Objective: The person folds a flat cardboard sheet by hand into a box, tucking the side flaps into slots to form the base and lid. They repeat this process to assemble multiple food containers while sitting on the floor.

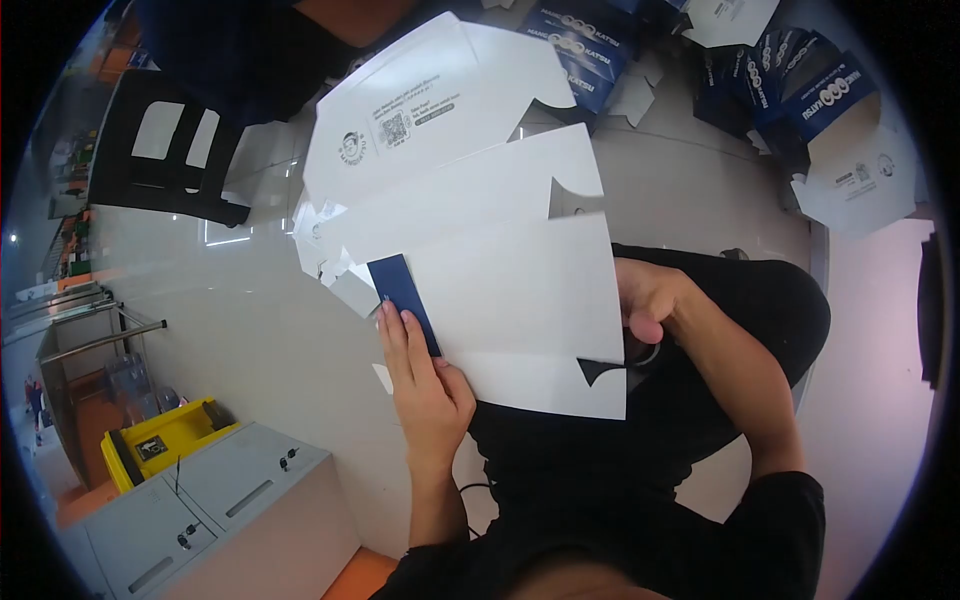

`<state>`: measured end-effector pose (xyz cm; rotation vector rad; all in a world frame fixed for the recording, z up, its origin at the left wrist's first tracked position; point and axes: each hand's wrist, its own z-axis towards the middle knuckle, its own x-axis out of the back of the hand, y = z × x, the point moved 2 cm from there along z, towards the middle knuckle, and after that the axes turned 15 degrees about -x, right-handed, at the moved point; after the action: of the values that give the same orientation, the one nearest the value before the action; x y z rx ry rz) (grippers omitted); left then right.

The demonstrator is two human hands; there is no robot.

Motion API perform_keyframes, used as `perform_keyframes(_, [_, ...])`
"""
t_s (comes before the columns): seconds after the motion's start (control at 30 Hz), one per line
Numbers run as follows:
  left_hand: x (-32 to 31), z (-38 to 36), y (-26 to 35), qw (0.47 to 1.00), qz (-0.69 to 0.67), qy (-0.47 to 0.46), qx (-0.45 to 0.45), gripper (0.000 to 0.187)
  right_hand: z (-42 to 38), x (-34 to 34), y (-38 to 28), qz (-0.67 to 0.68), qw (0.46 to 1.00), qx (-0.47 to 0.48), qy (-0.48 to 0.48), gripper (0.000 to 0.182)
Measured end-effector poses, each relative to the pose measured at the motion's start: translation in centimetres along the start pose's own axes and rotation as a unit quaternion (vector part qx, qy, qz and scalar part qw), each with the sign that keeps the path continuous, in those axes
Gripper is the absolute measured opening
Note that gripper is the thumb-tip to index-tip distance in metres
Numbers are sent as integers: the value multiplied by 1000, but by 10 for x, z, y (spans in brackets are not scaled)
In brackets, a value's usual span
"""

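Observation:
A large white cardboard box blank (pixel 510 290) lies over my lap, with curved notches along its right side and a blue flap (pixel 405 300) at its left. My left hand (pixel 428 390) holds the blank at its lower left, its fingers laid along the blue flap. At the right edge of the blank is my right hand (pixel 650 300), closed, with its fingers partly hidden. Just below its thumb shows a dark curved thing (pixel 648 358) that I cannot make out. Beyond, another white blank (pixel 400 115) carries printed text and a QR code, partly under the nearer one.
Blue printed box blanks (pixel 580 50) lie on the floor ahead, with more in a pile (pixel 800 95) at the right. A black chair-like frame (pixel 165 145) stands at upper left. Grey cabinets (pixel 250 480) with keys and a yellow bin (pixel 170 440) are at lower left.

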<state>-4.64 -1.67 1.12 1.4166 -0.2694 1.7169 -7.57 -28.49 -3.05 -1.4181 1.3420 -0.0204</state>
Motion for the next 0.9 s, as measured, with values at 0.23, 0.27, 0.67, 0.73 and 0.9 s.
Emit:
perform_keyframes(0.23, [-4,0,6,1000,13,-5,-27,61,28,-20,-9,-93,995,21,32,74])
perform_keyframes(0.27, [-4,2,11,998,26,-18,-48,62,32,-26,-9,-152,983,-47,92,52])
perform_keyframes(0.67, [-14,3,22,997,62,8,-36,60,15,-18,-13,-151,987,49,14,81])
perform_keyframes(0.73, [-13,3,22,998,60,5,-31,60,18,-24,-16,-129,989,46,52,80])
perform_keyframes(0.9, [-17,1,20,998,56,18,-35,60,12,-25,-10,-26,997,42,-53,92])
